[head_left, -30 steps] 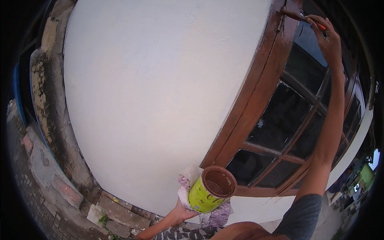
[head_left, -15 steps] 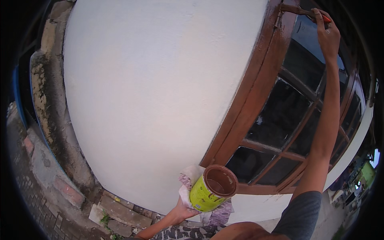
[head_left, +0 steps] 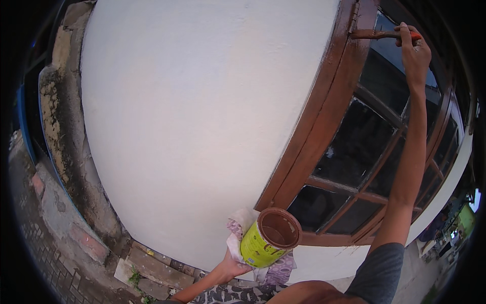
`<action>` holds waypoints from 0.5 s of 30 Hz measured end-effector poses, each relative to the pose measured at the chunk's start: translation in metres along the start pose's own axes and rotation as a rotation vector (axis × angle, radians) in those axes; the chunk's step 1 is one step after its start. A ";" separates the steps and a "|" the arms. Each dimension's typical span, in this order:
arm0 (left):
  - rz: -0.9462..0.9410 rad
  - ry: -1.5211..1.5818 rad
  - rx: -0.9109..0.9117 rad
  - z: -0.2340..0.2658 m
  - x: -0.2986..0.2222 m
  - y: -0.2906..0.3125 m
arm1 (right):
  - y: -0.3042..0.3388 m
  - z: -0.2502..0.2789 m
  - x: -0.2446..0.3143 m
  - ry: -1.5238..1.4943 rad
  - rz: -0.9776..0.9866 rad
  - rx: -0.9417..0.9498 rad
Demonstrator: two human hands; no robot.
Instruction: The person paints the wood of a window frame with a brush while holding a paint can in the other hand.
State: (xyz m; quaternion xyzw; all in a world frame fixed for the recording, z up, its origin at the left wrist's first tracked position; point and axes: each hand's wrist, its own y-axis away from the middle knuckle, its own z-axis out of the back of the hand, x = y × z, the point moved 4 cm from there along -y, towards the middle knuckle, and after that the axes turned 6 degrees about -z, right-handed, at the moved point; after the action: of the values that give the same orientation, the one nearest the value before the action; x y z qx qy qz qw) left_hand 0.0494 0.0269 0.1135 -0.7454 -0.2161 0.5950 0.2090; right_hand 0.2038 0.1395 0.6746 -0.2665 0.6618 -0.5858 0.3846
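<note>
My right hand (head_left: 416, 54) is raised high at the upper right, closed round the red-tipped handle of a paintbrush (head_left: 377, 35). The brush lies sideways, its bristles touching the brown window frame (head_left: 316, 134) just below a hinge (head_left: 354, 17). Low in the middle, my left hand (head_left: 234, 265) supports a yellow-green paint can (head_left: 259, 248) from beneath and the side. A pink-and-white patterned cloth (head_left: 237, 238) is bunched between that hand and the can. The can is tilted, its open mouth showing brown paint coating the inside. Some fingers of my left hand are hidden under can and cloth.
A white wall (head_left: 197, 111) fills the middle, bordering the frame. Dark glass panes (head_left: 354, 144) sit between the window bars beneath my right arm. At left stand a weathered concrete ledge (head_left: 66, 147) and paving (head_left: 50, 253); loose slabs (head_left: 157, 271) lie at the wall's foot.
My right hand and the paintbrush have moved down a little along the frame, from beside the hinge to just below it. My left hand and the can have hardly moved.
</note>
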 end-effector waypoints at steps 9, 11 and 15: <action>0.241 0.610 -0.115 -0.001 0.006 0.001 | 0.017 -0.002 0.010 -0.096 0.101 -0.234; 0.205 0.761 -0.093 -0.003 0.011 -0.001 | 0.019 -0.004 0.005 -0.090 0.035 -0.184; 0.152 0.613 -0.063 -0.002 0.006 -0.003 | 0.020 -0.002 -0.007 -0.062 0.001 -0.181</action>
State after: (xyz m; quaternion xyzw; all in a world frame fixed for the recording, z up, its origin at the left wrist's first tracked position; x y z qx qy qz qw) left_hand 0.0524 0.0324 0.1108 -0.9101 -0.1052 0.3496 0.1961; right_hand 0.2077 0.1497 0.6560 -0.3178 0.7000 -0.5149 0.3794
